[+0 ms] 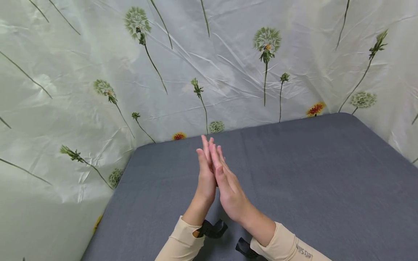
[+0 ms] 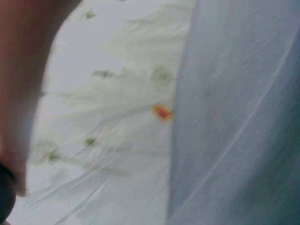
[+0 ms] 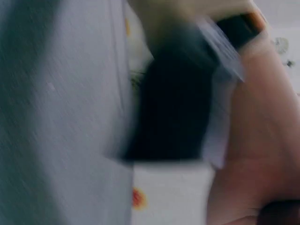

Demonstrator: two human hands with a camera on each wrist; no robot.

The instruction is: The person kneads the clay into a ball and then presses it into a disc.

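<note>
In the head view my left hand [image 1: 206,183] and right hand [image 1: 232,192] meet palm to palm over the grey surface, fingers straight and pointing up and away. Their fingertips come together near the surface's far edge, and both thumbs stand upright on the near side. Neither hand holds an object. Black wrist cameras sit at the cuffs, one at the left wrist [image 1: 213,229] and one at the right [image 1: 246,248]. Blurred bare skin [image 2: 18,84] fills the left edge of the left wrist view. A dark camera mount [image 3: 176,103] and a bare wrist [image 3: 262,122] show in the right wrist view.
Below the hands spreads a grey cloth-covered surface [image 1: 310,174] with rounded far corners. Behind it and along its left side hangs a pale, creased sheet [image 1: 228,72] printed with dandelions and small flowers. Beige sleeves [image 1: 281,241] cover both forearms.
</note>
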